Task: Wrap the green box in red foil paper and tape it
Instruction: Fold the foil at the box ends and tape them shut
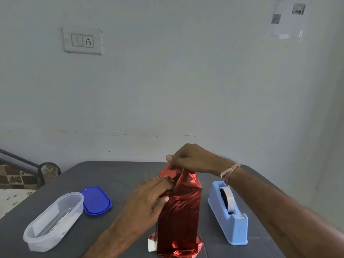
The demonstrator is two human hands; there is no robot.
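Observation:
A tall box stands upright on the grey table (119, 175), fully covered by shiny red foil paper (179, 216); no green shows. Loose foil flares out around its base. My left hand (149, 200) presses against the upper left side of the wrapped box, fingers laid on a folded flap and thumb on the front face. My right hand (191, 159) reaches over the top and pinches the raised foil flap at the far upper edge. A light blue tape dispenser (228, 215) with a white roll stands just right of the box.
A clear oval plastic container (54, 220) lies at the left, its blue lid (96, 200) beside it. A wall rises behind the table with a socket plate (82, 41). A chair with patterned fabric (18, 175) stands beyond the table's left edge.

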